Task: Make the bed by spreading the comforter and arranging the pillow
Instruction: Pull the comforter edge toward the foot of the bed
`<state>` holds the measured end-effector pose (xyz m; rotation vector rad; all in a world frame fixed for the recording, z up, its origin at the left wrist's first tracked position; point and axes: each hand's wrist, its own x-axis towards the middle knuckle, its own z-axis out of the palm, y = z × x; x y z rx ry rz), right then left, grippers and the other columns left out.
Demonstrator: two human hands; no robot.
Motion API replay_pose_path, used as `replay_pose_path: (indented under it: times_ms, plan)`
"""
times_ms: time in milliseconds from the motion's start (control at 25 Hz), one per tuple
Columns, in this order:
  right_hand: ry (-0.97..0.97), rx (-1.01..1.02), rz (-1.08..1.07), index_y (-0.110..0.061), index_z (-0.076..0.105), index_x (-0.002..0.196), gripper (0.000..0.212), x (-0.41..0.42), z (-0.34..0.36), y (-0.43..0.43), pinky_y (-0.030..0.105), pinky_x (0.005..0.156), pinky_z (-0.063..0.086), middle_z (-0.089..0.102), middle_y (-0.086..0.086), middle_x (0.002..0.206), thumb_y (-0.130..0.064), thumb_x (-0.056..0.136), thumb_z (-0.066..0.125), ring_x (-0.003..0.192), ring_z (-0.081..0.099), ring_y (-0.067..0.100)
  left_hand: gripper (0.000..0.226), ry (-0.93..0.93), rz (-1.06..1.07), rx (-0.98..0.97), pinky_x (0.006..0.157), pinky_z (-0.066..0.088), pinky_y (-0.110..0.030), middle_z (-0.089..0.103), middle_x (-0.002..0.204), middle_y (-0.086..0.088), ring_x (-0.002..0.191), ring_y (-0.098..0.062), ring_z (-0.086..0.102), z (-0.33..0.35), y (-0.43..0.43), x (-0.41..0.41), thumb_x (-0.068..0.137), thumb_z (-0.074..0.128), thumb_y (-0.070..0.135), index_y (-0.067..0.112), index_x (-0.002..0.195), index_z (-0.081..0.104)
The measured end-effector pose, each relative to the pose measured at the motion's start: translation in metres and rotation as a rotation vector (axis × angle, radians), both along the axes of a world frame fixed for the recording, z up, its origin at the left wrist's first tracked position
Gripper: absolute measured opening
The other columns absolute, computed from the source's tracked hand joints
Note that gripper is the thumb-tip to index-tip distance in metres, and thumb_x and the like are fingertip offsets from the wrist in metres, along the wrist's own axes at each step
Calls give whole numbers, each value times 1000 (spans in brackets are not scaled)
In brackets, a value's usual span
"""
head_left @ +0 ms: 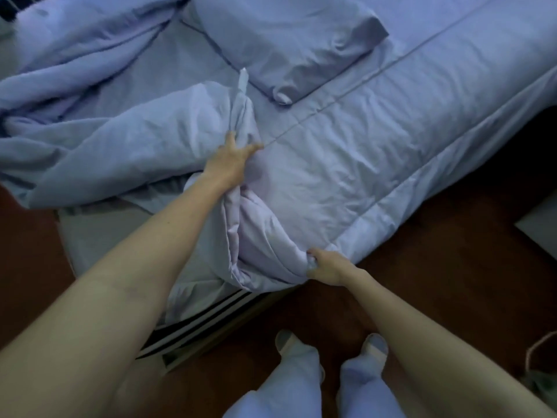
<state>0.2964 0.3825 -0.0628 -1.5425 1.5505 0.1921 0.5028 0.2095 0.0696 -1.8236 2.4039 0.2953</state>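
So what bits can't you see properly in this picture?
Head view:
Pillow: far end cut off by the top edge.
Comforter: runs past the left edge.
Right hand: fingertips buried in the comforter corner it grips.
Left hand: some fingers hidden in a comforter fold.
Striped cloth: mostly under the comforter; can't tell what it is.

Pale blue comforter [376, 152], black-striped mattress [208, 315].

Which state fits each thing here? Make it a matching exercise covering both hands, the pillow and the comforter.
1. left hand
2. right hand
3. pillow
4. comforter

a. lies flat, untouched
b. grips a raised fold, arm outstretched
c. bunched on one side, spread on the other
d. grips an edge, nearest the camera

Pairs: 1-b, 2-d, 3-a, 4-c
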Motion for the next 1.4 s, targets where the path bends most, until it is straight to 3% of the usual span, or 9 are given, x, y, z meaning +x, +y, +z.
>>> replay_pose_path:
  times_ms: [120, 320, 440, 560, 800, 920, 1080, 1240, 1400]
  plan:
    - [-57, 21, 6, -28, 27, 144, 74, 14, 9, -6, 38, 98, 42, 52, 8, 137, -43, 80, 62, 122, 51, 31, 57, -51, 57, -53, 92, 45, -47, 39, 126, -20, 101, -45, 55, 6, 4, 14, 88, 41, 5, 34, 137, 47]
    - [-155, -117, -63, -14, 30, 143, 86, 53, 20, -11, 38, 96, 43, 49, 14, 138, -42, 69, 66, 124, 49, 35, 54, -4, 232, -286, 79, 48, -52, 39, 135, -24, 95, -49, 57, 27, 53, 86, 91, 40, 13, 25, 144, 38]
    - [-203, -243, -132, -10, 42, 130, 61, 77, 30, -7, 34, 80, 40, 60, 18, 123, -31, 78, 67, 112, 56, 39, 50, 24, 462, -404, 79, 49, -52, 43, 133, -27, 95, -51, 57, 38, 106, 133, 92, 43, 25, 25, 142, 42]
    - [-167, -322, 34, -9, 46, 117, 46, 84, 39, 0, 34, 69, 35, 63, 20, 108, -31, 82, 64, 100, 58, 41, 48, 59, 722, -487, 79, 48, -50, 45, 127, -26, 95, -50, 56, 38, 175, 162, 95, 42, 34, 29, 142, 40]
    - [-100, -295, 324, -16, 47, 127, 48, 90, 46, 24, 36, 77, 43, 58, 17, 115, -23, 80, 57, 105, 56, 38, 58, 21, 1135, -585, 71, 46, -48, 42, 122, -22, 85, -47, 54, 45, 321, 186, 90, 41, 16, 33, 145, 28]
    - [-73, -231, 406, -18, 35, 141, 64, 107, 42, 43, 38, 94, 43, 51, 23, 128, -21, 81, 56, 120, 49, 38, 60, 59, 1376, -562, 81, 45, -50, 40, 128, -24, 99, -49, 53, 34, 384, 186, 90, 44, 16, 25, 147, 26]
    - [-95, -183, 568, -11, 30, 145, 62, 126, 40, 77, 38, 114, 26, 48, 20, 138, -19, 89, 53, 137, 36, 34, 61, 105, 1646, -484, 94, 40, -50, 35, 138, -28, 116, -47, 46, -9, 461, 176, 91, 48, 14, 12, 148, 25]
    - [0, -34, 761, -11, 21, 150, 68, 122, 37, 107, 35, 106, 34, 32, 16, 152, -28, 93, 54, 135, 37, 32, 66, 132, 1774, -179, 102, 36, -51, 36, 139, -31, 124, -48, 42, -50, 506, 173, 92, 53, 18, 0, 147, 22]
    - [67, -23, 832, -10, 33, 145, 61, 118, 34, 114, 34, 108, 32, 35, 14, 151, -33, 93, 54, 136, 37, 30, 47, 143, 1720, -57, 100, 42, -46, 51, 130, -32, 121, -46, 49, -68, 522, 182, 85, 57, 6, -14, 126, 48]
